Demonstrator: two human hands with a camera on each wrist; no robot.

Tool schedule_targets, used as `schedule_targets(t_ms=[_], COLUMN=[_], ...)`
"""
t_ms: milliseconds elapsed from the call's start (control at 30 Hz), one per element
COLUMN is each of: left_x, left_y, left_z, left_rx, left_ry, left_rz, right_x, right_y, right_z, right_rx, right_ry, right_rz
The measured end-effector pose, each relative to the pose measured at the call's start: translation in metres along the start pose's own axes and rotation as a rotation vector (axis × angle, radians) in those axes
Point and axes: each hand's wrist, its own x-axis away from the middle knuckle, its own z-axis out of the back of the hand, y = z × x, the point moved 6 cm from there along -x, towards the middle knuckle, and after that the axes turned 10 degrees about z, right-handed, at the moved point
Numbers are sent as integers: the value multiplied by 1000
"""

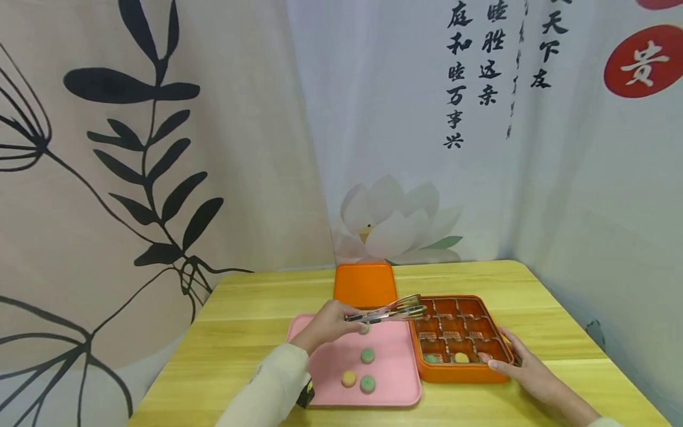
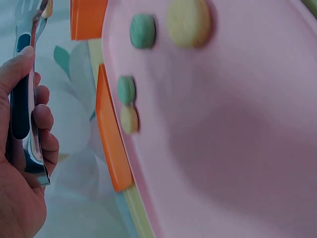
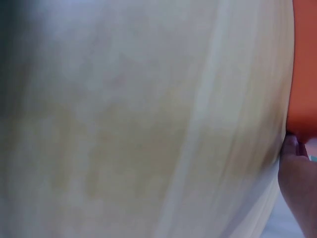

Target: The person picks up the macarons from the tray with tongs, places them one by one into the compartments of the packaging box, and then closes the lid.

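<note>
My left hand (image 1: 333, 323) grips a pair of metal tongs (image 2: 22, 94) with dark handle grips, over the back of the pink tray (image 1: 392, 379). The tong tips reach over the left edge of the orange box (image 1: 453, 373). A small peach-coloured piece (image 2: 48, 8) shows at the tips, cut off by the frame. On the tray lie a yellow macaron (image 1: 348, 379), a green macaron (image 1: 367, 384), another green one (image 1: 367, 356), and a pale one partly behind the hand. My right hand (image 1: 533, 370) holds the box's front right corner, thumb at the front rim.
The box has a brown divided insert (image 1: 453, 323); its front row contains green, yellow and pink macarons. Behind the tray lies an orange lid (image 1: 365, 284). All stand on a wooden table (image 1: 245, 338), with a printed curtain (image 1: 256, 148) behind.
</note>
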Motion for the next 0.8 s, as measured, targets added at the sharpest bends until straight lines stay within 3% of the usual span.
schedule_targets(t_ms=[300,800], left_x=[-8,-2], left_y=[15,5], left_z=[-17,-4], left_rx=[-59,-37], left_ry=[-9,11], left_rz=[-25,15], right_x=[1,0], right_y=[2,2], right_z=[-2,-1], right_rx=[0,7], right_ry=[-4,-10], right_rz=[-27,-29])
